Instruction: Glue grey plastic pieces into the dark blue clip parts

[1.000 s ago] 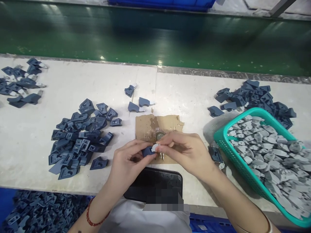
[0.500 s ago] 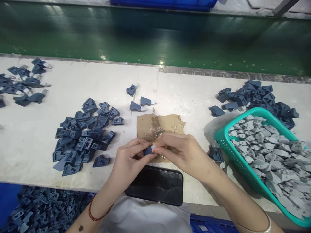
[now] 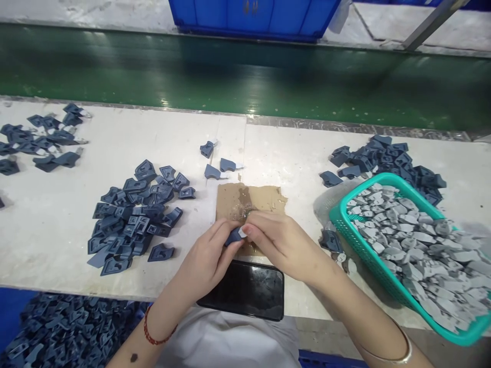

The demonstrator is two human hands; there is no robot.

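Broadly, the view is crossed by a green belt (image 3: 115, 71), beyond which a blue crate (image 3: 249, 20) is seen. In front of the belt, a white table (image 3: 284, 148) is covered in places with parts. Beneath its near edge, at the lower left, a large heap of dark blue parts (image 3: 69, 332) is partly shown. On the right of the table, a teal basket (image 3: 338, 217) is filled with grey pieces (image 3: 418, 245), and a right-hand pile (image 3: 395, 163) of blue parts is gathered just behind it. A left-hand pile (image 3: 134, 220) is spread left of the hands, and a pale-tipped group (image 3: 49, 138) is scattered farther left. By the near edge, a black phone (image 3: 249, 291) is laid flat, just below a piece of brown cardboard (image 3: 268, 197) marked by a wet patch. Over the cardboard's near part, both hands are brought together. A blue part (image 3: 233, 236) is pinched between the thumb and fingers of the left hand (image 3: 209, 255). At its right end, a small pale piece (image 3: 242, 232) is gripped by the thumb and fingers of the right hand (image 3: 282, 243); how far it is inserted cannot be told.
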